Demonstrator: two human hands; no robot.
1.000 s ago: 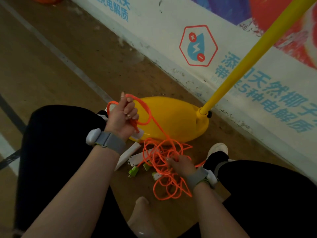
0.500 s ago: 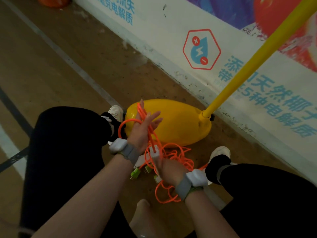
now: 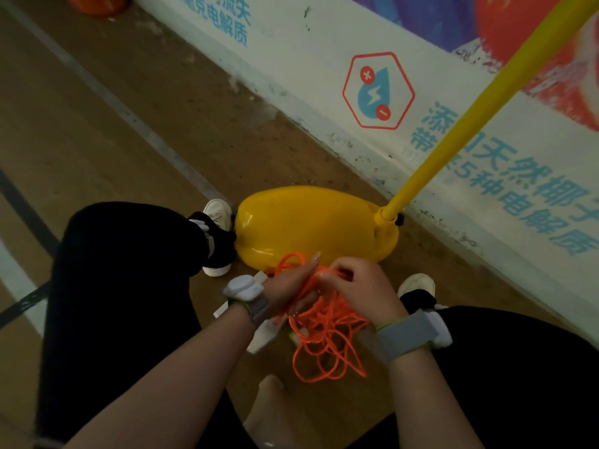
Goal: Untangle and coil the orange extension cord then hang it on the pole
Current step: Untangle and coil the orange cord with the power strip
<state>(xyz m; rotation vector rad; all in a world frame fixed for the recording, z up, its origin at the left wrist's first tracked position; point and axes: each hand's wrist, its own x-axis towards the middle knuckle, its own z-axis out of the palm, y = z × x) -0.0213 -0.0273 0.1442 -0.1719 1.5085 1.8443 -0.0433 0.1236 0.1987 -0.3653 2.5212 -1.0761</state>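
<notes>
The orange extension cord point(image 3: 324, 338) lies in a tangled heap on the floor between my knees, with strands rising into both hands. My left hand point(image 3: 291, 286) has several orange strands running across its palm, fingers stretched out. My right hand point(image 3: 359, 286) is curled over the cord right beside it, pinching strands near the left fingertips. The yellow pole point(image 3: 479, 115) slants up to the top right from its yellow base point(image 3: 311, 222), just beyond my hands. White plug parts point(image 3: 265, 335) peek out under my left wrist.
I crouch with black-trousered knees on both sides and white shoes point(image 3: 217, 215) by the base. A printed banner wall point(image 3: 372, 92) runs diagonally behind the pole. Brown court floor with painted lines point(image 3: 113, 102) stretches to the left. An orange object point(image 3: 97, 4) sits at the top left.
My left hand came down and right from beside the base, bringing its loops to the heap. My right hand rose from the floor tangle to meet it.
</notes>
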